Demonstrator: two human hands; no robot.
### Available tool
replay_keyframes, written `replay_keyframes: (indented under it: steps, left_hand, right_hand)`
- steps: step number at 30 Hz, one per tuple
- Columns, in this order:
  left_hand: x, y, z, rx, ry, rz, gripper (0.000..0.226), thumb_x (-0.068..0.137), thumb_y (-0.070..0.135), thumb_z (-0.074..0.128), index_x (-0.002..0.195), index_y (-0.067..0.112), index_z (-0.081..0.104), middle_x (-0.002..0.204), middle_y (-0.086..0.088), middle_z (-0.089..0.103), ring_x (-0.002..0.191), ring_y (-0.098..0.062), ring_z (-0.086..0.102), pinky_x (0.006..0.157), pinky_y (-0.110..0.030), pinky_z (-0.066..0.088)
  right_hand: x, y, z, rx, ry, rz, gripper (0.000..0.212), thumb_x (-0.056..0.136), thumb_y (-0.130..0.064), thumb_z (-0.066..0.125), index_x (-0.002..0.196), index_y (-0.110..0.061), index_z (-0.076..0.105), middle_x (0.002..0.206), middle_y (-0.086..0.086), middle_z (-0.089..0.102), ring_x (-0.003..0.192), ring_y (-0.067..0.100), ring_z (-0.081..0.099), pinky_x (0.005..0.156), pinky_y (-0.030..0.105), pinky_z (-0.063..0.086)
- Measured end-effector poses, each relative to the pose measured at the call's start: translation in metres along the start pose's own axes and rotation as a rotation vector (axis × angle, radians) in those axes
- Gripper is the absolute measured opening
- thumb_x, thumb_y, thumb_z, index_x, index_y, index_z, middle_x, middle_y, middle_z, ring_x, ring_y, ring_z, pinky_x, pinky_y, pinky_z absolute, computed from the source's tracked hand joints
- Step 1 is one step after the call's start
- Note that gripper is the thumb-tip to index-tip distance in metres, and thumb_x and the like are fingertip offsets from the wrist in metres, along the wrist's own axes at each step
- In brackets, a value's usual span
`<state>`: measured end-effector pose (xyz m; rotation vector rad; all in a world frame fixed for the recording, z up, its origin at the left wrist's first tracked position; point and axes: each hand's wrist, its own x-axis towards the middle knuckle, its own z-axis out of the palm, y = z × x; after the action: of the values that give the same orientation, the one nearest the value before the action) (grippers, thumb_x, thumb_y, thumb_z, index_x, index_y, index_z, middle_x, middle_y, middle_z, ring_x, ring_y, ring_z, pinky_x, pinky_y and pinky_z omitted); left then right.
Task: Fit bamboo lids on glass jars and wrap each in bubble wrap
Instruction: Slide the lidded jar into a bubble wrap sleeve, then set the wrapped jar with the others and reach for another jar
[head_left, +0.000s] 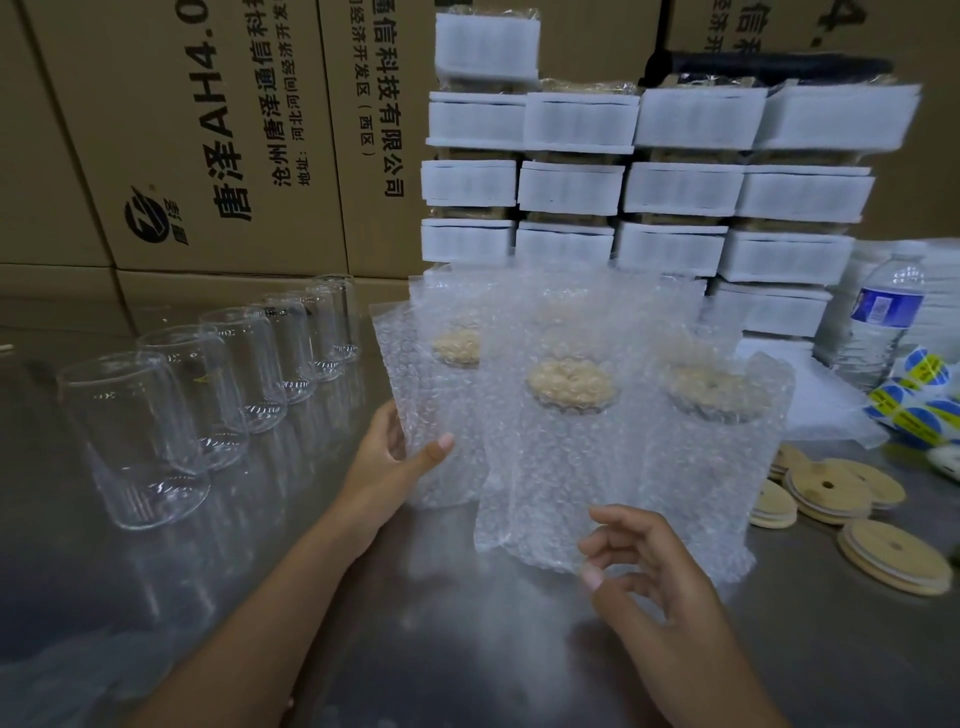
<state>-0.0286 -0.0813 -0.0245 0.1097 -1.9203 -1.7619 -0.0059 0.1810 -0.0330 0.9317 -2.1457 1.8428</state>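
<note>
Right hand (639, 566) hovers, fingers loosely curled, at the lower edge of the middle wrapped jar (571, 447); can't tell if it pinches the wrap. Left hand (400, 457) grips the left wrapped jar (447, 395), thumb across its front. Wrapping step, probably. Next likely needs one of the bamboo lids (831, 493) fitted on one of the bare glass jars (150, 441).

Empty clear glass jars (135, 436) stood in a row left of three bubble-wrapped jars (566, 467); round bamboo lids (828, 491) lay to their right.
</note>
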Motion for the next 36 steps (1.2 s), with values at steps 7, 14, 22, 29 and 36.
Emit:
replay_keyframes:
  steps: [7,14,22,29,36]
  left_hand:
    - [-0.019,0.047,-0.023,0.151,0.267,0.317,0.035,0.09,0.016,0.063,0.123,0.02,0.049,0.119,0.006,0.057,0.109,0.0,0.055,0.097,-0.016,0.044]
    - [-0.046,0.071,-0.121,0.564,0.704,0.637,0.053,0.078,0.04,0.065,0.122,0.032,0.036,0.117,0.011,0.041,0.114,-0.002,0.042,0.104,-0.019,0.031]
    - [-0.032,0.044,-0.186,0.452,0.649,0.067,0.114,0.067,0.032,0.083,0.151,0.017,0.007,0.156,-0.01,0.019,0.142,-0.021,0.023,0.117,-0.037,0.022]
    - [-0.03,0.027,-0.19,0.201,0.545,-0.091,0.093,0.067,0.022,0.085,0.141,0.02,0.031,0.134,-0.009,0.049,0.118,-0.026,0.053,0.093,-0.043,0.048]
    - [-0.046,0.047,-0.166,0.339,0.485,0.035,0.081,0.066,0.024,0.085,0.134,0.019,0.039,0.129,-0.009,0.053,0.114,-0.025,0.056,0.081,-0.029,0.047]
  right_hand:
    - [-0.002,-0.001,-0.005,-0.046,0.016,-0.01,0.058,0.077,-0.001,0.071,0.099,-0.053,0.058,0.1,-0.008,0.067,0.083,0.01,0.064,0.076,0.025,0.049]
    - [-0.002,0.001,-0.009,-0.034,-0.008,-0.013,0.059,0.077,0.007,0.068,0.101,-0.047,0.06,0.095,-0.004,0.067,0.08,0.01,0.064,0.071,0.02,0.048]
    - [0.001,-0.003,-0.002,0.042,0.002,0.03,0.04,0.079,0.011,0.063,0.101,-0.022,0.06,0.087,-0.004,0.067,0.076,0.008,0.063,0.066,0.011,0.047]
    - [0.0,-0.002,0.002,0.049,0.042,0.065,0.036,0.081,0.006,0.064,0.099,-0.025,0.06,0.087,-0.004,0.067,0.074,0.006,0.062,0.066,0.011,0.047]
    - [0.0,-0.002,0.001,0.009,0.049,0.077,0.037,0.082,0.003,0.066,0.1,-0.029,0.06,0.083,-0.007,0.066,0.075,0.004,0.062,0.068,0.011,0.047]
